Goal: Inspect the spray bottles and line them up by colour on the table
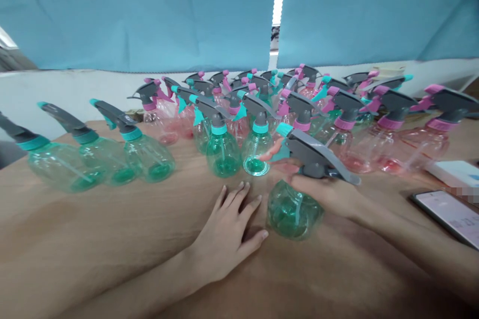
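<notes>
My right hand (pixel 318 184) is wrapped round the neck of a green spray bottle (pixel 294 212), just under its grey and turquoise trigger head. The bottle is see-through and stands nearly upright; whether its base touches the table I cannot tell. Flat on the wooden table (pixel 123 254), my left hand (pixel 228 229) lies with its fingers spread, just left of that bottle and holding nothing. Beyond my left fingertips stand two more green spray bottles, the nearer one (pixel 223 152) and its neighbour (pixel 256 147).
Three green spray bottles (pixel 149 157) stand in a row at the left. Many pink and green spray bottles (pixel 389 144) crowd the back and right. A phone (pixel 452 214) and a white box (pixel 456 174) lie at the right. Blue cloth (pixel 149 15) hangs behind.
</notes>
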`<state>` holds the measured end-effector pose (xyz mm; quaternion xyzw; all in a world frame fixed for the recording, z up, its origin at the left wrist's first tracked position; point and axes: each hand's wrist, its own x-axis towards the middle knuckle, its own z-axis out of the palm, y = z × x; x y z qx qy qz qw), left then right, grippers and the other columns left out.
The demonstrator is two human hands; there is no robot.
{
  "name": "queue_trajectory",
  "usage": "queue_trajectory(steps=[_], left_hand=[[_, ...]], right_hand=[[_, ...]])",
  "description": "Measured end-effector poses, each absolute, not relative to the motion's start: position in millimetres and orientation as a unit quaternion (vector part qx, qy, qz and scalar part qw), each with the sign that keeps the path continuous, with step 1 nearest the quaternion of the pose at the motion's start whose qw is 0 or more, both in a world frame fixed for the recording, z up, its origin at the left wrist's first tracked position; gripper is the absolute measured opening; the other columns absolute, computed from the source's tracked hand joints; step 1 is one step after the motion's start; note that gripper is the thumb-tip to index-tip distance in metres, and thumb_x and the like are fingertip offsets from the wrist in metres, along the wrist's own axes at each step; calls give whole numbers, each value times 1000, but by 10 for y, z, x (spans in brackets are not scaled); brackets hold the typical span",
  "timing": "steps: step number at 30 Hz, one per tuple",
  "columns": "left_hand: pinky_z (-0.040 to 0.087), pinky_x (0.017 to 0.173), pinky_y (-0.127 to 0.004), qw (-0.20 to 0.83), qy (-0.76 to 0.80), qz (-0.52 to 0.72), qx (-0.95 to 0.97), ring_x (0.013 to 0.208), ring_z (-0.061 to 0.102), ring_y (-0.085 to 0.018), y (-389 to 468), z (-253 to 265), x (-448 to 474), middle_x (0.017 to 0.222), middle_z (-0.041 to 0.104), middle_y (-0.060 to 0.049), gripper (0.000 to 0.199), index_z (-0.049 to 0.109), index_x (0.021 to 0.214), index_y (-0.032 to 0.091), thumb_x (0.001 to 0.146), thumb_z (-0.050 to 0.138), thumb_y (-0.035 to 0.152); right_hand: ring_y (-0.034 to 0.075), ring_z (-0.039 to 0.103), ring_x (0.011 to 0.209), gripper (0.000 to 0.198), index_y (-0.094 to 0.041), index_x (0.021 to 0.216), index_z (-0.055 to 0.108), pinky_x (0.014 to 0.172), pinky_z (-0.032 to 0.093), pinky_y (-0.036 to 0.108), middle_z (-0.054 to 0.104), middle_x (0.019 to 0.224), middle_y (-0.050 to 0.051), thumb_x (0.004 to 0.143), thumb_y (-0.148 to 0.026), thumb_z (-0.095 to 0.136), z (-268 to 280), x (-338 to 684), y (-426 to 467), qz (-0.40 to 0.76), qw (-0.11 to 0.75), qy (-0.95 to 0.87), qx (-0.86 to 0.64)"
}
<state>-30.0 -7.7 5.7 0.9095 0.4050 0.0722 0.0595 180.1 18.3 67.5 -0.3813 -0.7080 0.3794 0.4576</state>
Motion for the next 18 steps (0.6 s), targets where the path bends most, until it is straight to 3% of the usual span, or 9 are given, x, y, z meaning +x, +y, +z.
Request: queue_trajectory(steps=[4,13,18], left_hand=[[21,110,-56,57,404,72,910,137,31,-31,-73,53,-298,145,39,-18,54,45,136,15,94,49,49],[22,110,-56,48,402,73,912,137,30,-30,-77,28,-301,145,39,-18,53,46,135,16,94,48,50],[22,110,-56,43,401,68,913,138,29,-30,-81,34,-300,145,39,-18,53,47,134,16,94,47,51]], right_hand=[[20,66,97,46,-30,100,65,89,54,34,66,113,-3,67,-2,50,649,1762,177,389,477,-692,-377],[22,66,105,50,-26,114,64,93,54,36,66,122,0,71,-2,54,566,1735,211,347,502,-692,-387],[27,69,99,36,-28,115,64,80,59,39,73,104,2,79,-26,65,576,1730,197,317,490,-684,-437]])
